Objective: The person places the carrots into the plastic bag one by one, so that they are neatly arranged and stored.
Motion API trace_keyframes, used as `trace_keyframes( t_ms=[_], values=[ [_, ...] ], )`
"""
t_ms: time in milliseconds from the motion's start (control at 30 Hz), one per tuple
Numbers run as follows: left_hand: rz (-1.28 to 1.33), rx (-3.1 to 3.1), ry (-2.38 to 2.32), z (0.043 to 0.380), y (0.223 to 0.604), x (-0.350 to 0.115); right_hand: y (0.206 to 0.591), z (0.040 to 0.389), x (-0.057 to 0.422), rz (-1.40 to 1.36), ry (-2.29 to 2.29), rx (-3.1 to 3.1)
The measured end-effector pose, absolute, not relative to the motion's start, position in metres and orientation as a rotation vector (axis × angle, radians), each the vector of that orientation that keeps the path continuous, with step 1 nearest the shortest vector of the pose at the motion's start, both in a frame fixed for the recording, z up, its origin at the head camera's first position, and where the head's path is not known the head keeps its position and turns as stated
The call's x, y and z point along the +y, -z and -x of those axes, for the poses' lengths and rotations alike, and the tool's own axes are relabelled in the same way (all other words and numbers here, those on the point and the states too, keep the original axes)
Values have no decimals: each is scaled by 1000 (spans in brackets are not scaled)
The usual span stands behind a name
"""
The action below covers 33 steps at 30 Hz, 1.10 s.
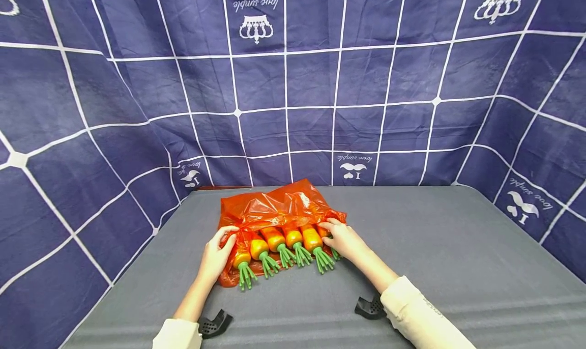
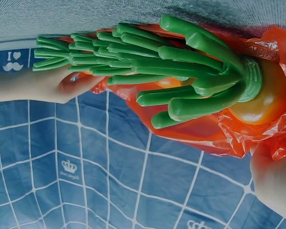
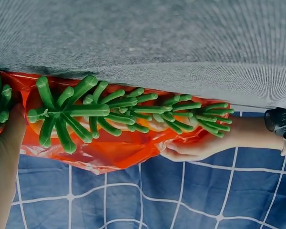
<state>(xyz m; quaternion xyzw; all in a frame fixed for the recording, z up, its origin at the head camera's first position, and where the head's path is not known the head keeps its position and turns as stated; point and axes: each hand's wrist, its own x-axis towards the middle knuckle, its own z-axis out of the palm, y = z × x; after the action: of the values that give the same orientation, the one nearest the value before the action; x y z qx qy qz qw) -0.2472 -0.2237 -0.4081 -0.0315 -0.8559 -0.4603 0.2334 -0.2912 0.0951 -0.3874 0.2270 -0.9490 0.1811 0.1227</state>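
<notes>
Several orange toy carrots (image 1: pixel 313 239) with green stalks lie side by side inside a thin red plastic bag (image 1: pixel 270 202), their tops poking out of its mouth toward me. At the left end of the mouth, my left hand (image 1: pixel 215 255) pinches the film between thumb and fingers. My right hand (image 1: pixel 346 241) grips the bag's other end, close to the outermost carrot on the right. The left wrist view shows one carrot's green stalks (image 2: pixel 200 78) large and near. In the right wrist view, stalks (image 3: pixel 69 112) spread across the bag's opening. The carrots' lower ends are hidden under the film.
A grey tabletop (image 1: pixel 435 247) carries the bag and runs to a blue curtain (image 1: pixel 311 79) with white grid lines at the back and sides. Black wrist mounts (image 1: pixel 215 324) sit at both sleeves.
</notes>
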Motion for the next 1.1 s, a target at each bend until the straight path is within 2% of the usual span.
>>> trace_keyframes(
  t_ms=[633,833,1100],
  values=[
    [82,-2363,1291,243,410,-222,374,265,102,-657,-452,-2817],
    [68,-2370,1292,244,409,-221,372,257,122,-692,-408,-2695],
    [196,-2259,1276,245,411,-223,363,254,161,-596,-357,-2641]
  ],
)
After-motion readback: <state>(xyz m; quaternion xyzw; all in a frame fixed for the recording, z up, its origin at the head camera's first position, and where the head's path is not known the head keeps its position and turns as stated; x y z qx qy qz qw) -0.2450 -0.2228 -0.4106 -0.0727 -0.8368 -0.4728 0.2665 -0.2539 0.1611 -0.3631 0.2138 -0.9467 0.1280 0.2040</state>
